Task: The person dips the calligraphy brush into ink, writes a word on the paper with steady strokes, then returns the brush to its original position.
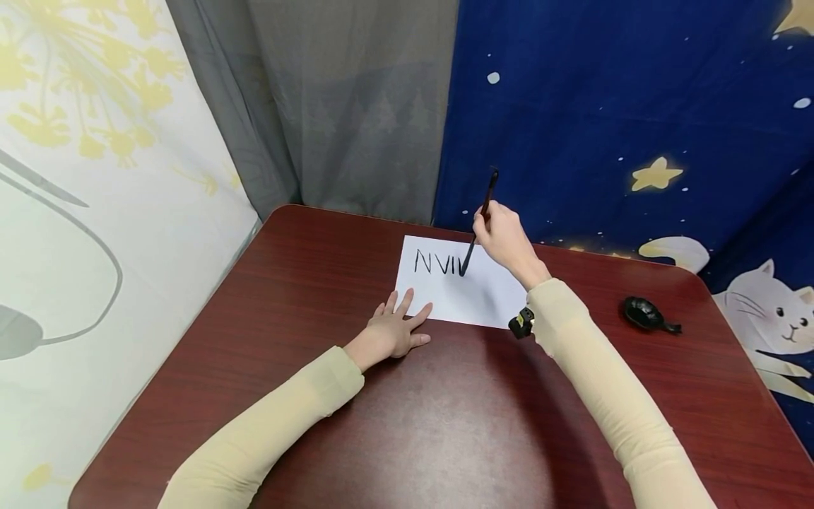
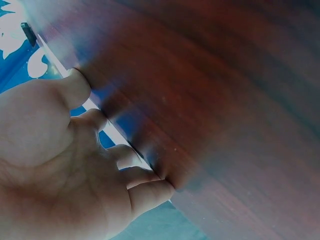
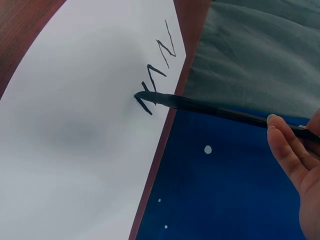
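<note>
A white sheet of paper (image 1: 458,304) lies near the table's far edge, with black strokes (image 1: 422,261) reading roughly "NVI" along its upper left. My right hand (image 1: 505,237) pinches the dark handle of a paintbrush (image 3: 215,110) well above its bristles. In the right wrist view the black, wet-looking tip touches the paper at the end of the newest stroke. My left hand (image 1: 391,332) rests with spread fingers at the sheet's lower left corner, fingertips on the paper and the thumb on the table. Its palm fills much of the left wrist view.
A small black dish with a short handle (image 1: 644,313) stands on the right of the reddish-brown table (image 1: 445,424). Behind the far edge hang a grey curtain (image 1: 362,106) and a blue one with stars (image 1: 572,127). A small black camera (image 1: 521,323) sits at my right wrist.
</note>
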The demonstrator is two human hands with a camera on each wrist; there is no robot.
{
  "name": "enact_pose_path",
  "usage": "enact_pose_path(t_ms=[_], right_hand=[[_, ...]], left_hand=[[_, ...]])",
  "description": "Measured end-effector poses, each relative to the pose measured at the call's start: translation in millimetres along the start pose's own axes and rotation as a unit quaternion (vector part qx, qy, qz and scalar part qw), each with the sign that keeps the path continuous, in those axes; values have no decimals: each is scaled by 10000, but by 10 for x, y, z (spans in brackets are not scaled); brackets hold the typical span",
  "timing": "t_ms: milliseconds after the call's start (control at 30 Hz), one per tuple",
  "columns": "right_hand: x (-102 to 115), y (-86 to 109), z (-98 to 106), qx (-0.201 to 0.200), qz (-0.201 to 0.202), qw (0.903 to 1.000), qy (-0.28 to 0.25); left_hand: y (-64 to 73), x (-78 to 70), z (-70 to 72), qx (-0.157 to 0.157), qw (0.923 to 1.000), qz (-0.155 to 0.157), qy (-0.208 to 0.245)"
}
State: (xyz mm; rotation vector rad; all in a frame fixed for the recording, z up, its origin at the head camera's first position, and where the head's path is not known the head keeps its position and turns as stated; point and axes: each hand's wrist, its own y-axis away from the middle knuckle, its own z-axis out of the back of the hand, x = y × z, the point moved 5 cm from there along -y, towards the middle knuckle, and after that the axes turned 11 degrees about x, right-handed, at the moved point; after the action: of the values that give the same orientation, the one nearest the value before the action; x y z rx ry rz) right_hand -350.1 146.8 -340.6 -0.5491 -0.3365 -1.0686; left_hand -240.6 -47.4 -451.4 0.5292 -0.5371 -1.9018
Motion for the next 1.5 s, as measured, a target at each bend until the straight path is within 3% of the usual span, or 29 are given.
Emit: enact_pose_path(t_ms=[333,700,1500], right_hand=[[61,12,132,-451,152,9989,56],[18,15,97,-334,242,9991,127],[-70,8,5,-206,120,9997,105]], left_hand=[[-29,17,-19,-19,10000,-52,-2],[21,-8,4,83,9999,33,-70],[-22,22,-23,42,10000,-31,-34]])
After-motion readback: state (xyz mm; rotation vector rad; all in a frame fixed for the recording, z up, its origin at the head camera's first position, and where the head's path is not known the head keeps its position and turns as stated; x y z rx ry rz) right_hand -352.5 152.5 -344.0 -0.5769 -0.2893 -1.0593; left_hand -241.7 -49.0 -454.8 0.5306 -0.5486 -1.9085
